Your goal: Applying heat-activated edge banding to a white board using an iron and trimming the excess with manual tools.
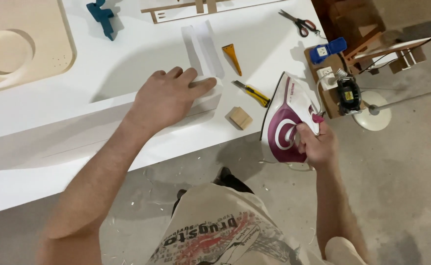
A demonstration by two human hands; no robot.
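On the white desk (274, 29), going left to right: one pale wooden board (19, 44) with a round recess lies at the far left edge, then one blue plastic piece (102, 18) near the top. The left hand (169, 95) lies flat, fingers loosely spread and gripping nothing, pressing on the end of one long white panel (78, 130) that runs along the desk's near side. Just past its fingertips lies one white strip (204, 49), pointing away from the person. Next come one orange wedge-shaped tool (232, 56), one yellow utility knife (252, 92) and one small wooden block (239, 118) — three loose items, each apart from the others. One pair of scissors (300, 23) lies near the desk's far right corner. The right hand (316, 145) is clenched around the handle of one white-and-magenta iron (286, 122), held at the desk's right edge, near the block. Beyond it, a brown board (329, 100) carries one blue plug adapter (327, 50) and one white socket (326, 73).
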